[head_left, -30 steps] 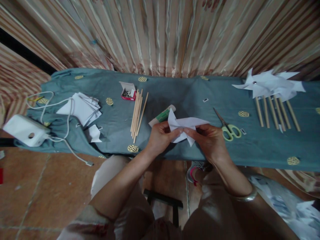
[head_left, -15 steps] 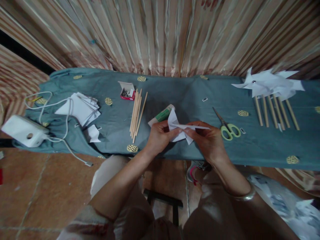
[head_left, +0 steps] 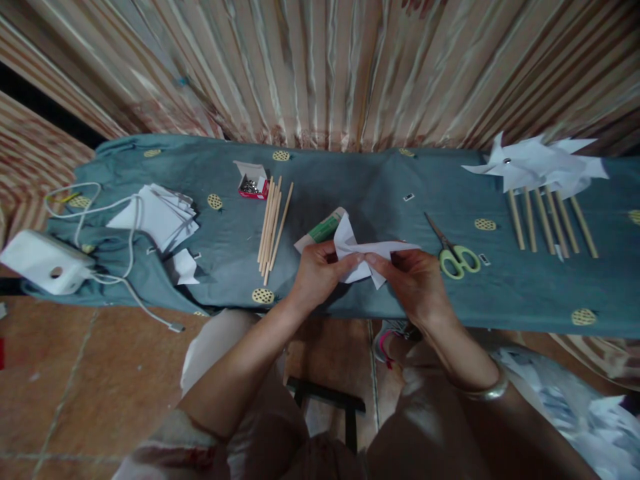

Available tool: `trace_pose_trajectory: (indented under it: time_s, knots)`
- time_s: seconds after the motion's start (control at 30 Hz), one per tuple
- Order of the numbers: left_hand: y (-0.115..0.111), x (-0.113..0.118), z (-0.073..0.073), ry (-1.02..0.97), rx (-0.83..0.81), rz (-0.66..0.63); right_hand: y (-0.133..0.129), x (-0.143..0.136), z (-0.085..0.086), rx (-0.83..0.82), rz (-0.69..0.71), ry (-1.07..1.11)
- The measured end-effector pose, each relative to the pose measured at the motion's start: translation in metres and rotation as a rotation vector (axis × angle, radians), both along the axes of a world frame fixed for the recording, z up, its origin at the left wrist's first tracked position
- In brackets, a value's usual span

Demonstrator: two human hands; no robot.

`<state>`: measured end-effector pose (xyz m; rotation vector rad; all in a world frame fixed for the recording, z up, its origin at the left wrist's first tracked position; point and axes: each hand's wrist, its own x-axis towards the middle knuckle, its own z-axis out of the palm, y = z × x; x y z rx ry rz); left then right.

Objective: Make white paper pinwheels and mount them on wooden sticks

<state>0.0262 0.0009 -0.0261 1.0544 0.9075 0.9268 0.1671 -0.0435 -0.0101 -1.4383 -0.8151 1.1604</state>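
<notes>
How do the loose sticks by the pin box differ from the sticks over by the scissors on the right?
The loose sticks are thin, bunched tightly and bare. The sticks on the right look thicker, lie spread apart in a row, and white paper pinwheels cover their far ends. Both sets are pale wood lying on the blue cloth.

Both forearms come up from the bottom and angle in toward each other, bare to the elbows. Left hand (head_left: 316, 275) is curled, thumb on top, fingertips pinched together and pointing right. Right hand (head_left: 414, 283) mirrors it, knuckles up, thumb and forefinger pinched, tips nearly meeting the left's. Right wrist has a silvery bangle (head_left: 484, 391) on it.
</notes>
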Motion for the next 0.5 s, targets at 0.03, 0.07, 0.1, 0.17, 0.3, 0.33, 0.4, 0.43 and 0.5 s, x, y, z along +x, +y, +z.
trace_pose_trajectory:
  time_s: [0.03, 0.07, 0.1, 0.17, 0.3, 0.33, 0.4, 0.43, 0.5]
  knots:
    - [0.0, 0.0002, -0.0001, 0.003, 0.001, 0.004, 0.0002, -0.0001, 0.0003, 0.006, -0.004, 0.001]
    - [-0.0001, 0.0002, -0.0002, 0.005, 0.0, 0.008, 0.0003, -0.0001, 0.0007, 0.016, -0.005, 0.003]
    - [-0.0002, 0.0003, -0.0004, 0.005, -0.004, 0.013, 0.0005, -0.0002, 0.0012, 0.027, 0.0, 0.007]
    - [-0.0003, 0.0002, -0.0009, -0.004, -0.02, 0.017, 0.0009, -0.0001, 0.0017, 0.047, 0.015, 0.032]
    - [-0.0001, 0.0003, -0.0013, -0.042, -0.047, 0.019, 0.0012, 0.0002, 0.0011, 0.068, 0.012, 0.071]
    - [0.0001, 0.0004, -0.0014, -0.049, -0.049, 0.02, 0.0012, 0.0002, 0.0008, 0.068, 0.009, 0.073]
    - [0.0003, 0.0007, -0.0017, -0.062, -0.05, 0.02, 0.0013, 0.0, 0.0005, 0.066, 0.012, 0.077]
    - [0.0004, 0.0008, -0.002, -0.069, -0.05, 0.02, 0.0013, -0.0001, 0.0006, 0.065, 0.017, 0.08]
    - [0.0003, 0.0009, -0.0026, -0.077, -0.048, 0.018, 0.0012, -0.0003, 0.0011, 0.057, 0.029, 0.081]
